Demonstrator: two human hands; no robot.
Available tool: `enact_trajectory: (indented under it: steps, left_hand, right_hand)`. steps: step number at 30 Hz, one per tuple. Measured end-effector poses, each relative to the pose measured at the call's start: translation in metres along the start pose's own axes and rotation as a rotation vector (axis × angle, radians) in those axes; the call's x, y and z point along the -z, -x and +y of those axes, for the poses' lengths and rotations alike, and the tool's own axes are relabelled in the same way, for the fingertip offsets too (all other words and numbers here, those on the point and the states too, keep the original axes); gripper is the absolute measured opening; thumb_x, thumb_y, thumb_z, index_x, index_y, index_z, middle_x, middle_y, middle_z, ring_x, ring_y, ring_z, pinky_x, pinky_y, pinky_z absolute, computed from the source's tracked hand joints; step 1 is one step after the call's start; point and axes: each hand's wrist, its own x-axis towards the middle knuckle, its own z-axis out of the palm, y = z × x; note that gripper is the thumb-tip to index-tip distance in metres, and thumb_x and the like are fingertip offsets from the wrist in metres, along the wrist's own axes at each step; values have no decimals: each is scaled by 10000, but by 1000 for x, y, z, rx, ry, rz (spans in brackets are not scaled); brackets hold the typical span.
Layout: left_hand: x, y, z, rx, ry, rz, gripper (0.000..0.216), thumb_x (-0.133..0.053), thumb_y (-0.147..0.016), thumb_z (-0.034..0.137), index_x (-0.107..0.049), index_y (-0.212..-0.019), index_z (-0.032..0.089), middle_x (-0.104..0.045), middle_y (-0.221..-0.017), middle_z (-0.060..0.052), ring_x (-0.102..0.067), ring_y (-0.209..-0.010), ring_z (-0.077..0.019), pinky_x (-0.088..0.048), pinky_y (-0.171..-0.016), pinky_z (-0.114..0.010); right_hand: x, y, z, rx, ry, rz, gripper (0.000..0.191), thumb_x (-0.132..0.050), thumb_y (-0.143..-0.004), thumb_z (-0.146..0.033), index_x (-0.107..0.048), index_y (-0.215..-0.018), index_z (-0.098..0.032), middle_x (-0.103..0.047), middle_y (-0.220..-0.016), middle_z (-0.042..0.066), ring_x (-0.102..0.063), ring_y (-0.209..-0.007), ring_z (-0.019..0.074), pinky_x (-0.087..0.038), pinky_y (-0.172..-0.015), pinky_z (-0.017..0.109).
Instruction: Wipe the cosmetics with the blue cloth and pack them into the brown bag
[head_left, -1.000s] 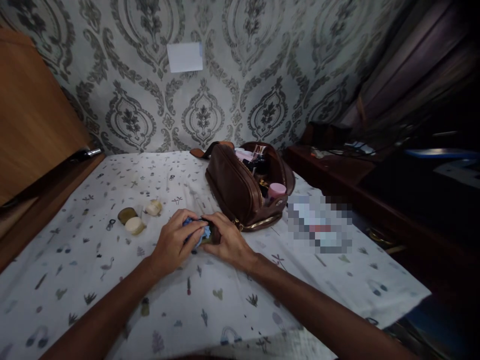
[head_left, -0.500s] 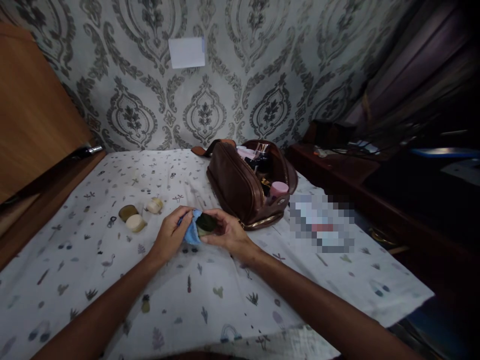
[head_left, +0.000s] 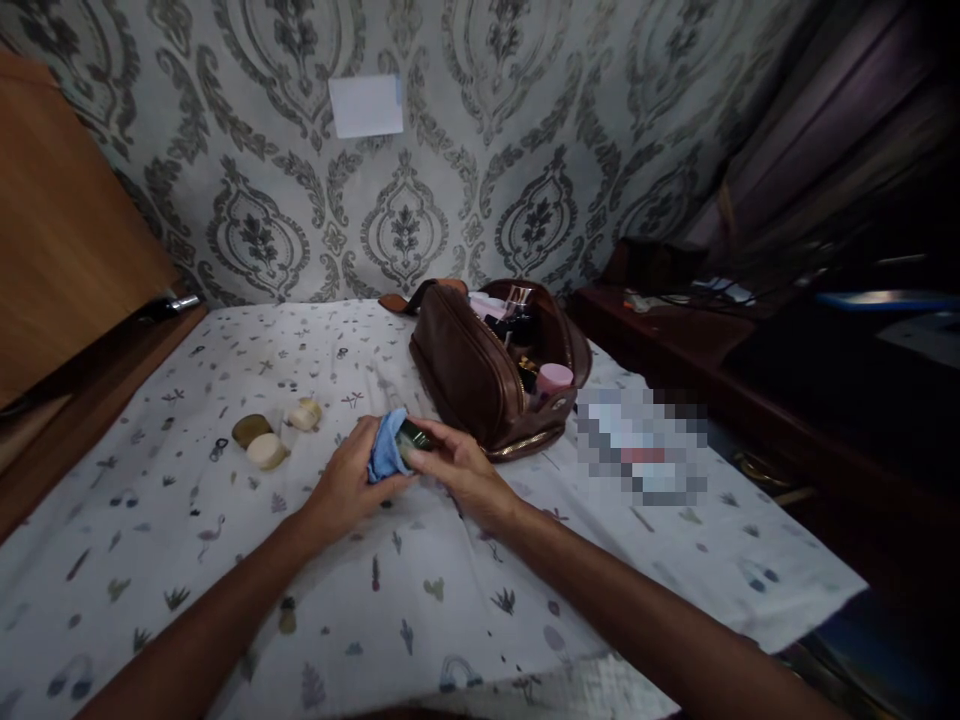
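My left hand [head_left: 349, 475] is wrapped round a crumpled blue cloth [head_left: 385, 448]. The cloth covers the left side of a small dark green container [head_left: 414, 437], whose exact kind I cannot make out. From the right, my right hand [head_left: 463, 468] grips this container between thumb and fingers. Both hands are above the printed tablecloth [head_left: 375, 620], just in front of an open brown toiletry bag [head_left: 465, 370]. To the left lie an olive-green round lid or jar [head_left: 249, 430], a cream-topped round piece [head_left: 266, 452] and another small cream and yellowish piece [head_left: 304, 414].
A pink-capped jar [head_left: 555, 378] and other cosmetics show inside the bag. A blurred-out item [head_left: 641, 445] lies to its right. A wooden panel [head_left: 67, 240] borders the left, a dark wooden surface [head_left: 622, 330] the right. Patterned wall stands behind.
The blue cloth now wraps further over the container's left side, and my left thumb has moved down below it. My right hand still grips the container. The view has shifted slightly.
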Motion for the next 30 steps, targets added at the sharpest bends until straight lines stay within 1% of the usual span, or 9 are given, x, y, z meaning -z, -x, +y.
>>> enact_trajectory:
  steps: [3, 6, 11, 14, 18, 21, 24, 26, 30]
  left_hand:
    - [4, -2, 4, -18, 10, -22, 258, -635, -873, 383, -539, -1015, 190, -544, -904, -14, -546, -830, -185, -471, -754, -310]
    - [6, -2, 8, -60, 9, -20, 233, -590, -911, 379, -538, -1028, 184, -545, -910, -22, -549, -840, -183, -479, -764, -311]
    - [4, 5, 8, -201, -103, -12, 334, -521, -965, 319, -505, -1271, 186, -557, -1156, -102, -569, -1072, -228, -491, -922, -358]
    - [2, 9, 6, -274, -272, 3, 405, -489, -968, 264, -464, -1368, 205, -515, -1278, -136, -544, -1183, -260, -493, -964, -379]
    - [0, 11, 5, -262, -341, 26, 419, -492, -970, 324, -470, -1376, 224, -539, -1259, -130, -568, -1168, -266, -516, -946, -381]
    - [-1, 9, 5, -167, -256, 21, 439, -506, -961, 406, -478, -1354, 211, -563, -1214, -119, -596, -1101, -258, -527, -911, -384]
    - [-1, 8, 6, -34, -129, 22, 423, -525, -940, 472, -521, -1248, 181, -601, -1083, -98, -615, -947, -239, -532, -821, -373]
    - [-1, 7, 5, 23, -36, 16, 400, -539, -928, 497, -539, -1177, 184, -623, -1005, -73, -605, -884, -221, -523, -801, -357]
    - [-3, 7, 4, 62, 160, -11, 407, -541, -915, 532, -550, -1134, 189, -669, -959, -56, -607, -888, -212, -515, -836, -347]
  right_hand:
    - [-1, 1, -3, -33, -56, -14, 454, -827, -719, -442, -724, -1095, -210, -726, -1020, 49, -671, -964, 209, -535, -857, 341]
    - [0, 0, -4, -47, -58, -20, 420, -842, -700, -444, -725, -1012, -189, -708, -941, 39, -665, -865, 182, -550, -781, 305]
    - [3, -1, -3, -68, -27, 7, 407, -856, -669, -470, -690, -889, -171, -663, -840, 9, -628, -768, 144, -543, -666, 253]
    - [5, -3, -1, -63, 21, 14, 452, -869, -630, -506, -673, -854, -167, -632, -732, -18, -587, -641, 109, -467, -530, 204]
    - [7, -5, 0, -52, 71, -2, 470, -862, -631, -528, -678, -870, -167, -605, -657, -38, -514, -534, 74, -331, -428, 176]
    - [6, -3, -2, -26, 53, -8, 458, -886, -617, -479, -696, -902, -175, -635, -730, -28, -528, -573, 75, -393, -482, 182]
    - [3, -1, -5, -21, 5, -18, 442, -899, -612, -433, -708, -934, -197, -674, -857, -5, -611, -732, 112, -497, -637, 217]
    - [2, 0, -7, -21, -19, -18, 442, -906, -607, -402, -712, -960, -221, -682, -917, -3, -633, -805, 131, -522, -713, 248]
    - [4, -1, -6, 32, 15, -46, 473, -906, -612, -372, -713, -1026, -250, -691, -989, 1, -644, -888, 153, -528, -801, 297]
